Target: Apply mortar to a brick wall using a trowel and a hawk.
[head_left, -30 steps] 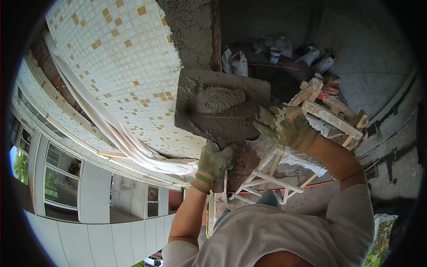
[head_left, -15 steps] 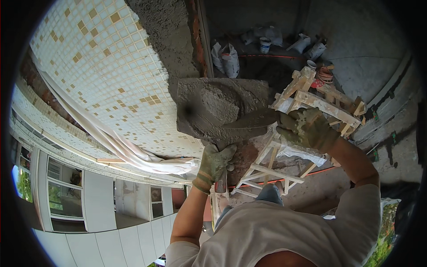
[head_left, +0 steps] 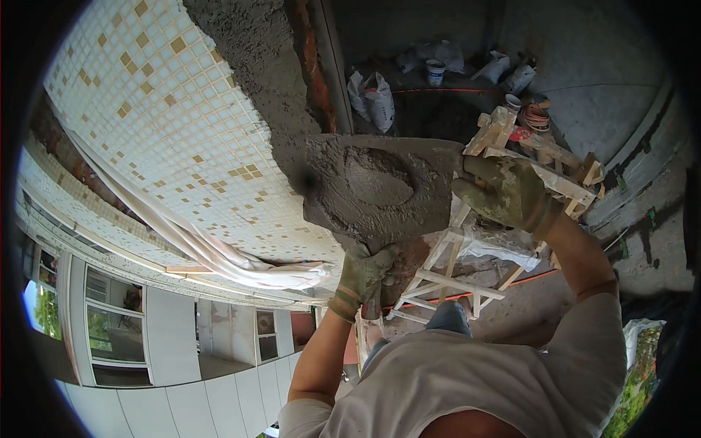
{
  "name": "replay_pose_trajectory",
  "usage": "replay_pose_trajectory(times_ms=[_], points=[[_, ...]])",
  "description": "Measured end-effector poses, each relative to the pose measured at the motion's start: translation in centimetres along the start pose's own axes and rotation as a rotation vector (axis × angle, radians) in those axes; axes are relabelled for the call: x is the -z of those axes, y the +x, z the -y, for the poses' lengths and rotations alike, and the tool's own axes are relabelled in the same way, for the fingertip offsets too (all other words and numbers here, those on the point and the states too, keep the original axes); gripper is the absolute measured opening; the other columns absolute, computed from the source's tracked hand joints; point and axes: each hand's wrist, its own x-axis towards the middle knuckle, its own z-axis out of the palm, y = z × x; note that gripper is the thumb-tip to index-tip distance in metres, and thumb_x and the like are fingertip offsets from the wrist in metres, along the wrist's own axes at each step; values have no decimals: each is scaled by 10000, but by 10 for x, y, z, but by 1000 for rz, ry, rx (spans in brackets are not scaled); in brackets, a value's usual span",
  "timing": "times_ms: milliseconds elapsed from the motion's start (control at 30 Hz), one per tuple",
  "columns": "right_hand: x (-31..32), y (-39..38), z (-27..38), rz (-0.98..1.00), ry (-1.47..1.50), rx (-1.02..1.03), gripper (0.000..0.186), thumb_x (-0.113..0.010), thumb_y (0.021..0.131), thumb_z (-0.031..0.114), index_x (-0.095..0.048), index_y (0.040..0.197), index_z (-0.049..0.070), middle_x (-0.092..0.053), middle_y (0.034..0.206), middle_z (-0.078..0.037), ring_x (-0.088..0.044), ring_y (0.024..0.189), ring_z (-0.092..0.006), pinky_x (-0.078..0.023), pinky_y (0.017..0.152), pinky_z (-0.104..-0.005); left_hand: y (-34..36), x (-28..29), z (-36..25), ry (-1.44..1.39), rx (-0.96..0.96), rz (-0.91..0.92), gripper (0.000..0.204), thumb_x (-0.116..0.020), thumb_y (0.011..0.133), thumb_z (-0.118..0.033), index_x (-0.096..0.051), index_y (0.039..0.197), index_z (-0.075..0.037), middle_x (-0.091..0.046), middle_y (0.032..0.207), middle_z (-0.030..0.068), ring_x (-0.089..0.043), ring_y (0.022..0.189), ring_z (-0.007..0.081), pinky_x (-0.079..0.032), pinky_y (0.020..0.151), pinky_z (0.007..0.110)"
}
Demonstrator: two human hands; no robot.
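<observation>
Now, a gloved left hand (head_left: 363, 274) holds up a board (head_left: 431, 208) with mortar (head_left: 378, 182).
The board is at twelve o'clock from this hand, whose fingers wrap around its handle (head_left: 372, 305). At the board's three o'clock, the right hand (head_left: 507, 191) has curled fingers; what it grips, I cannot tell. Tiled wall (head_left: 175, 146): nine o'clock.

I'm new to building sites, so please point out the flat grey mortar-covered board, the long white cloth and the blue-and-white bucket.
Flat grey mortar-covered board (head_left: 425, 212): head view, lower-right surface.
Long white cloth (head_left: 204, 248): head view, middle folds.
Blue-and-white bucket (head_left: 435, 73): head view, side wall.
</observation>
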Motion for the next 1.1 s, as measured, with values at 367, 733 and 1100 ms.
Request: replay_pose_trajectory(times_ms=[367,733,1100], points=[[39,53,33,-243,-695,539,400,-682,831,327,-683,1195,161,-656,961,-51,-658,844,-231,-546,694,-425,-35,6,-28,389,-117,61,212,-690,920,-190,-743,1027,-14,-725,823,73,-677,726,158,-531,601,333],[123,232,184,-611,404,625,330,-660,964,296,-653,1146,21,-708,927,-125,-683,706,-198,-582,594,-322,-49,21,-40,-153,-102,-51,177,-752,880,-156,-674,963,-21,-610,773,16,-577,586,133,-501,494,274],[103,353,148,183,1283,178,428,-527,1012,387,-629,1204,19,-714,905,-197,-736,677,-283,-619,529,-393,-47,55,-159,-36,-235,-56,219,-737,870,-182,-657,972,-6,-612,695,65,-588,531,164,-504,489,290]])
